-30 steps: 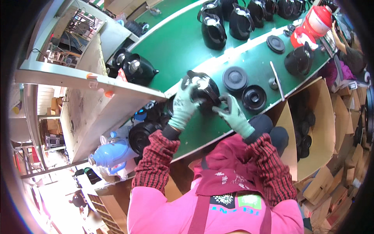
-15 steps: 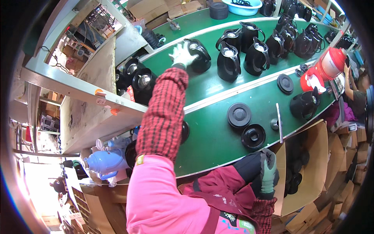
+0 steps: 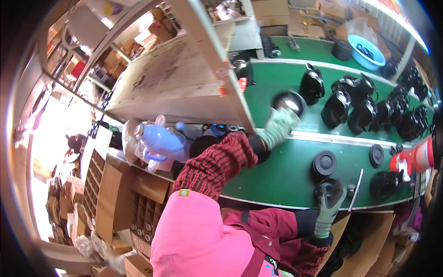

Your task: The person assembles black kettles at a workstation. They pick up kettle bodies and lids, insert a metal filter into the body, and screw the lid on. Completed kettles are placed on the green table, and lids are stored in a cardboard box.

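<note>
In my left hand (image 3: 278,125), gloved in pale green, is a black vacuum jug (image 3: 299,104) tipped so that a shiny round end faces me. Motion blurs the jug, and the hand's fingers are partly hidden behind its near side. My right hand (image 3: 331,206), also gloved, reaches over the bench's near edge, thumb and fingers around a black round plastic part (image 3: 326,186). Just beyond that part lies a flat black disc (image 3: 324,163) with a ringed face.
Several black jugs (image 3: 336,111) stand across the green bench (image 3: 272,184). A red-and-white jug (image 3: 417,154) and another black jug (image 3: 385,184) are at right. A metal post (image 3: 221,60) rises close to my left arm. An open carton (image 3: 369,235) sits below.
My left hand has gripped a jug and drawn it nearer, tipping it over. My right hand has risen from my lap to the black round part. The view has swung left.
</note>
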`<state>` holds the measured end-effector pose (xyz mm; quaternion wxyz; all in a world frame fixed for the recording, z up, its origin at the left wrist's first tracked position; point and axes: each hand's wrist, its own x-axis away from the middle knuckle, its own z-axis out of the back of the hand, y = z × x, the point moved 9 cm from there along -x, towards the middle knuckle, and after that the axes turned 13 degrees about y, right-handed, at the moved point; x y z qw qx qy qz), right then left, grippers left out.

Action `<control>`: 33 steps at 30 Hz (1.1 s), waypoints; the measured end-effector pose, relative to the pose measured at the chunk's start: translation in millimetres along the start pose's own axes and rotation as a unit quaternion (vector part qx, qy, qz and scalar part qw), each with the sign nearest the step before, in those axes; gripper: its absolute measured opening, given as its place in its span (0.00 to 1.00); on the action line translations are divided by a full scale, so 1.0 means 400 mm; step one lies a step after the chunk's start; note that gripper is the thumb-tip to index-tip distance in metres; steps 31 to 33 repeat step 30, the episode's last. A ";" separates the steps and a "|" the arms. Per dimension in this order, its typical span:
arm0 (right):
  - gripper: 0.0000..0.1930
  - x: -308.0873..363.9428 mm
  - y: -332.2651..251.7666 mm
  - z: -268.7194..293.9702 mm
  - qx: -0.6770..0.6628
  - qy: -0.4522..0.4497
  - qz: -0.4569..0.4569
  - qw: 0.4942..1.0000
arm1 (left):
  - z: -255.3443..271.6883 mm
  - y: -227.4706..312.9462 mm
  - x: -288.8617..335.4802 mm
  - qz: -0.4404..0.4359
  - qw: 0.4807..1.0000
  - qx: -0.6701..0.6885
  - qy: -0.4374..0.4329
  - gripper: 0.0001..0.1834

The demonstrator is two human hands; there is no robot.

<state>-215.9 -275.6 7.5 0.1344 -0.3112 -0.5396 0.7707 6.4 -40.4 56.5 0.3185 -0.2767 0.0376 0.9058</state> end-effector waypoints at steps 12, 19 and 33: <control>0.22 0.176 -0.263 0.090 0.080 -0.140 0.193 0.968 | 0.529 0.208 0.273 0.021 0.906 0.416 0.079 0.30; 0.30 0.365 0.002 0.261 -0.170 -0.038 -0.266 0.948 | 0.250 0.372 0.606 0.250 0.665 0.650 -0.270 0.40; 0.39 0.453 0.019 0.233 -0.173 -0.166 -0.283 0.929 | 0.171 0.355 0.674 0.269 0.658 0.641 -0.288 0.35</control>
